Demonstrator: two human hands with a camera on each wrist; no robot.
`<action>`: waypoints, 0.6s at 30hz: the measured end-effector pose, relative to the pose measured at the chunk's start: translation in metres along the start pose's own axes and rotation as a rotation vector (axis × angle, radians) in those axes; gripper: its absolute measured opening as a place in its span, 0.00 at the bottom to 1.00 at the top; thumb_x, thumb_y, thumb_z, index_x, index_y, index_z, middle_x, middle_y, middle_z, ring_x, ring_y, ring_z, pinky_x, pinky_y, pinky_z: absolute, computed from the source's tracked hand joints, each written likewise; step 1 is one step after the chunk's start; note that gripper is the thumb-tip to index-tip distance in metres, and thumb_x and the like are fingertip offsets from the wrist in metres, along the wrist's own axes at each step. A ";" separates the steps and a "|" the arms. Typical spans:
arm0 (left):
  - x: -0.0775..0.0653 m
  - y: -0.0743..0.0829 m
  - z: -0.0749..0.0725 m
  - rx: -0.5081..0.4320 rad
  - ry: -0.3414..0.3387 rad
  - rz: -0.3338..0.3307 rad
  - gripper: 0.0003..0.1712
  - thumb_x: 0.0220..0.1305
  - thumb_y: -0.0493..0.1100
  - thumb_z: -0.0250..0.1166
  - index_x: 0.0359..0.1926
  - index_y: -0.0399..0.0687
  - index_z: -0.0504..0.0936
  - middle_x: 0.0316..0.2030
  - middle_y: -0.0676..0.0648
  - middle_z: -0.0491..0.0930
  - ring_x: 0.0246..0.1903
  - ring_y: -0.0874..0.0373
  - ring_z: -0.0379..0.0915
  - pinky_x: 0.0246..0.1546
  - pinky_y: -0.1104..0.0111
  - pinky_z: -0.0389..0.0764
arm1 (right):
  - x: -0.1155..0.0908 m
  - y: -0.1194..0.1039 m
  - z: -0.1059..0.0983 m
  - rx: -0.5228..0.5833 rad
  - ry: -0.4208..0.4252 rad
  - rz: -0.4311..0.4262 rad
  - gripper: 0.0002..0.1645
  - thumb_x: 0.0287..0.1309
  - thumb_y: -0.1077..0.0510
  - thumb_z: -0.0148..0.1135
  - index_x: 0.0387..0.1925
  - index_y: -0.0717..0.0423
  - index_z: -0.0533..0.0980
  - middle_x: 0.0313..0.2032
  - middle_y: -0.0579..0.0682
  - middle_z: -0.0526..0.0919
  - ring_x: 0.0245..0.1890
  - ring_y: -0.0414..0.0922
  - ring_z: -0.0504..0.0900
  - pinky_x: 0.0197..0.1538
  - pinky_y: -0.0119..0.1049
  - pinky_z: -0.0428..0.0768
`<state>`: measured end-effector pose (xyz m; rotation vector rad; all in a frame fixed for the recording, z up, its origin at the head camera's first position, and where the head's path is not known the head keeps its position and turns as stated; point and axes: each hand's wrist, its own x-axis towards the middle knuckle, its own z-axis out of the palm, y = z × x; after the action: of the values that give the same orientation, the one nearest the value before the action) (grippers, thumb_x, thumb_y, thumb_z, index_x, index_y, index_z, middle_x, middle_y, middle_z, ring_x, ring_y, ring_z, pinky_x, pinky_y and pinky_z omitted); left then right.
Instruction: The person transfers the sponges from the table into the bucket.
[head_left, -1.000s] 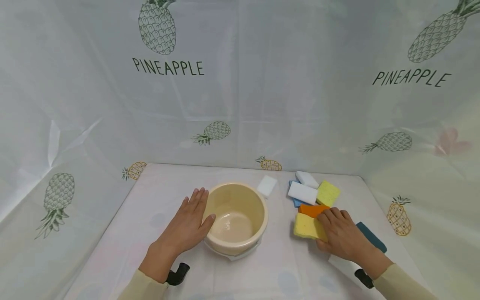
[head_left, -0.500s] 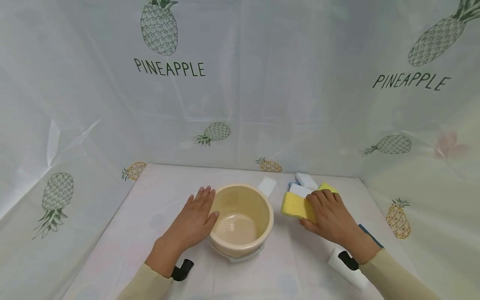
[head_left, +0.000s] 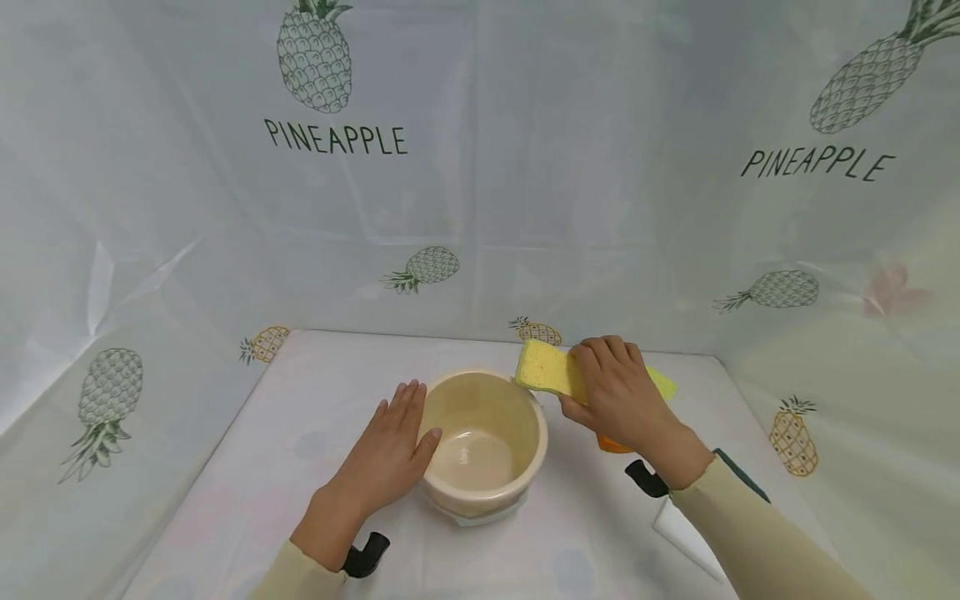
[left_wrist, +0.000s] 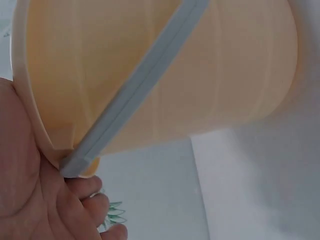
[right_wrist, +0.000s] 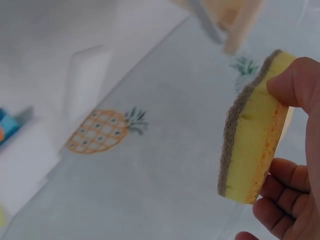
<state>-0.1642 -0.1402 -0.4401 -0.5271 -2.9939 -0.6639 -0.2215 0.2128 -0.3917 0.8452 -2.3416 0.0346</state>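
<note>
A cream bucket (head_left: 474, 497) with a grey handle (left_wrist: 135, 90) stands upright mid-table. My left hand (head_left: 386, 454) lies against its left rim, fingers straight and together. Pinched in my right hand (head_left: 618, 396) is a yellow sponge (head_left: 546, 367), raised beside the bucket's upper right rim. The right wrist view shows that sponge (right_wrist: 247, 140) between thumb and fingers, with a grey-brown scouring layer along one face. Its left end overlaps the rim in the head view.
Under and behind the right hand, an orange piece (head_left: 613, 445) and a yellow-green sponge (head_left: 662, 383) partly show. A white block (head_left: 686, 537) and a dark teal pad (head_left: 738, 473) lie by the right forearm. A pineapple-print sheet (head_left: 562, 208) hangs behind the table.
My right hand has lifted the yellow sponge from the pile on the right and carried it left and away from me to the bucket's rim. The left hand stays at the bucket.
</note>
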 end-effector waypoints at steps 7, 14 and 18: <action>0.004 -0.002 -0.002 -0.009 -0.018 0.013 0.43 0.83 0.57 0.49 0.83 0.35 0.49 0.83 0.37 0.49 0.84 0.41 0.40 0.83 0.43 0.49 | 0.033 -0.038 0.003 0.077 -0.065 -0.072 0.32 0.56 0.41 0.69 0.51 0.60 0.75 0.49 0.55 0.80 0.50 0.56 0.75 0.51 0.51 0.75; 0.004 0.001 -0.002 -0.022 -0.015 0.003 0.42 0.84 0.57 0.48 0.83 0.35 0.49 0.84 0.38 0.49 0.84 0.41 0.42 0.82 0.43 0.50 | 0.041 -0.065 0.018 0.089 -0.201 -0.170 0.33 0.57 0.37 0.68 0.53 0.56 0.77 0.50 0.50 0.80 0.51 0.50 0.74 0.51 0.44 0.74; 0.003 0.002 -0.002 -0.005 -0.007 -0.006 0.41 0.85 0.57 0.46 0.83 0.36 0.50 0.84 0.38 0.50 0.84 0.42 0.42 0.82 0.43 0.49 | 0.040 -0.072 0.025 0.079 -0.270 -0.189 0.34 0.59 0.34 0.68 0.54 0.55 0.76 0.51 0.50 0.79 0.52 0.50 0.74 0.54 0.44 0.75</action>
<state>-0.1666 -0.1379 -0.4374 -0.5216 -3.0028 -0.6712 -0.2173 0.1274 -0.4015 1.1700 -2.5109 -0.0709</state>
